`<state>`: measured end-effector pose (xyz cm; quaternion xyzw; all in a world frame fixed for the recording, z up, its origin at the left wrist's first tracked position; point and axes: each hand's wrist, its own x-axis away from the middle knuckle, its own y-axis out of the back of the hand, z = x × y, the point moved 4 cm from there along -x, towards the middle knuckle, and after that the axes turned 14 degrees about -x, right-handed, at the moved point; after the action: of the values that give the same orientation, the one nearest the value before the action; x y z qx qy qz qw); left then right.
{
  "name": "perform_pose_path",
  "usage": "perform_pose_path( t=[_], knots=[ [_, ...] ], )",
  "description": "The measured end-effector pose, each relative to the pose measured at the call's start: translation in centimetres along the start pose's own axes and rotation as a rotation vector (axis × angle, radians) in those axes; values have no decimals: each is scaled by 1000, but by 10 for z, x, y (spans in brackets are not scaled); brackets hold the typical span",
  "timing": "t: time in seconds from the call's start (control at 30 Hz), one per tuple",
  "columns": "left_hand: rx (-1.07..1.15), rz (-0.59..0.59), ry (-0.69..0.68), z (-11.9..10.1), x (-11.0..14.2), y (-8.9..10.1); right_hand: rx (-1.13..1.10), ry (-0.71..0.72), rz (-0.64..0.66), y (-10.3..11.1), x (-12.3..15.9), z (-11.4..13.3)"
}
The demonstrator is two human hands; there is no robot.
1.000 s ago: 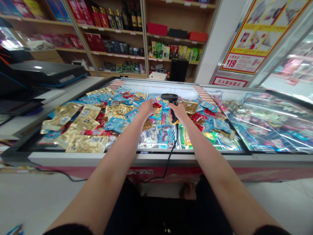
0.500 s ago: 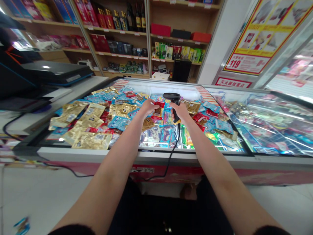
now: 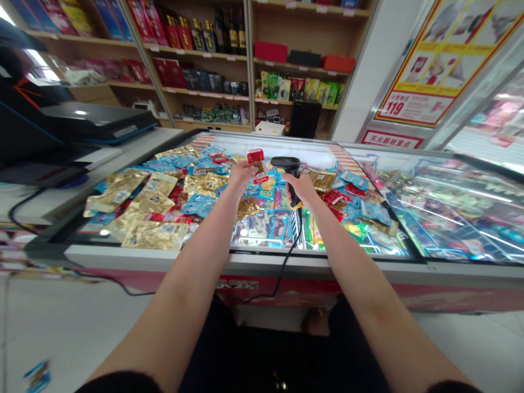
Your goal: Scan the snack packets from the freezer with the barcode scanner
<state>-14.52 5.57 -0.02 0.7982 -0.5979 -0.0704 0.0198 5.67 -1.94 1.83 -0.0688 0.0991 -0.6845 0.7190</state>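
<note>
Your left hand (image 3: 240, 176) pinches a red-and-brown packet (image 3: 257, 165) above the glass-topped freezer (image 3: 135, 255), near twelve o'clock. Your right hand (image 3: 302, 186) is wrapped around a black scanner (image 3: 285, 162) at the packet's three o'clock; gold pouches (image 3: 153, 234) lie at its eight o'clock.

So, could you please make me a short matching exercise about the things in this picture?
Column one:
1. Scanner
2. Red-and-brown packet
3. Bottles
4. Poster

Column two:
A. On a shelf
B. In the right hand
C. Bears the number 119
D. In the left hand

Pairs: 1-B, 2-D, 3-A, 4-C
</note>
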Motion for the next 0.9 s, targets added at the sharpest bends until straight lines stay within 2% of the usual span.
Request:
perform_pose_path(
  t=[0.13,0.4,0.9],
  knots=[
    [150,26,62,-6,7,1,37,-28,48,-3,2,0],
    [159,-40,87,-7,7,4,148,-70,144,-7,5,-2],
    [170,-46,62,-11,11,4,173,-82,195,-3,3,-5]
  ],
)
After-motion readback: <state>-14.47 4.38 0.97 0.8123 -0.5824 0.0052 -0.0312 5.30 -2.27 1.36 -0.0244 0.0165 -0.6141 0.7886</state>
